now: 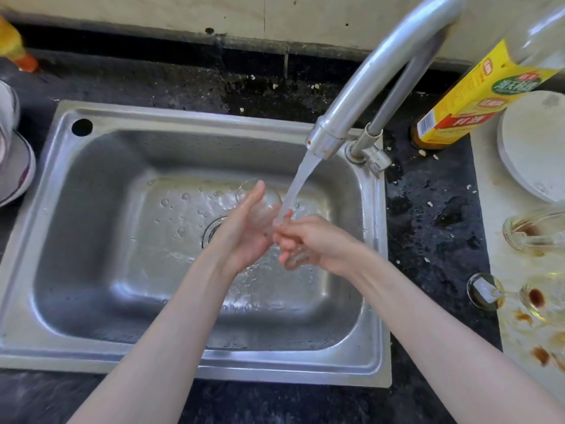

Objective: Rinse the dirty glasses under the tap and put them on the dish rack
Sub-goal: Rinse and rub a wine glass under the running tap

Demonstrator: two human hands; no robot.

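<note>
Both hands are over the steel sink (101, 304) and the tap (360, 93) is running, a solid stream of water (301, 182) slanting down from the spout onto the glass (260, 203). The left hand (244, 234) sits palm up with the fingers stretched long, cupping the clear glass from below, its round rim tilted away toward the back of the basin. That grip is loose and wide, fingers straight, supporting rather than clutching. The right hand (308, 243) comes in from the other side, fingers curled in at the near end of the glass; the water and the clear glass blur things there, so it looks like a pinch on the base, though I cannot say exactly how the fingers lie. The stream lands right where the two hands meet. Drops and bubbles dot the floor of the sink around the drain (214, 231).

Out on the right, on the pale worktop (501, 228), more dirty glasses (532, 231) lie waiting, streaked with brown residue, with brown spots spattered on the surface near them. A white plate (532, 148) sits just beyond them, and a bottle with a yellow label (461, 102) stands behind the tap. On the far left edge, stacked bowls (12, 154) rest on the dark, wet worktop beside the sink.
</note>
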